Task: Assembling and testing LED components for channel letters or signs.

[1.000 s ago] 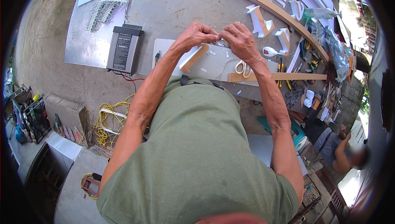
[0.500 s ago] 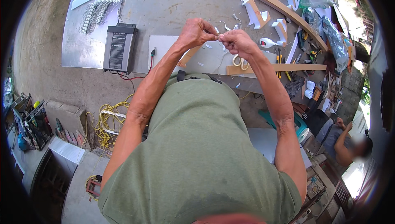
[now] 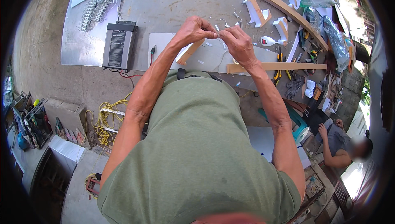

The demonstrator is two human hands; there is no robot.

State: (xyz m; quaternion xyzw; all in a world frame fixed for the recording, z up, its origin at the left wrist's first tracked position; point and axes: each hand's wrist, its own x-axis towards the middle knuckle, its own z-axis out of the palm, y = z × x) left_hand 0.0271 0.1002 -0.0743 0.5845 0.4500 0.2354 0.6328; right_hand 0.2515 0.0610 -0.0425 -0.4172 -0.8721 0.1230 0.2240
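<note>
My left hand (image 3: 193, 31) and my right hand (image 3: 239, 45) meet above the grey worktable, both closed with fingertips pinched together. Whatever sits between them is too small to make out; a whitish bit (image 3: 217, 27) shows beside the fingertips. Beneath my left hand a tan-and-white strip piece (image 3: 188, 54) lies on a pale board (image 3: 162, 45). Small white pieces (image 3: 200, 62) are scattered about that board. Just beyond my right hand lie thin white wires with small ends (image 3: 237, 17). A white bottle with a red label (image 3: 268, 41) lies to its right.
A grey power supply box (image 3: 119, 46) with red and black leads stands at the left. Behind it lies a heap of white module strings (image 3: 98, 10). Long tan strips (image 3: 284, 66), curved white-and-tan pieces (image 3: 256, 11) and tools (image 3: 278, 65) fill the right. Another person (image 3: 335, 146) sits lower right.
My right hand has turned, its fingers pointing more upward, and its wrist now covers most of the cream scissor handles. The other person's arm has come down.
</note>
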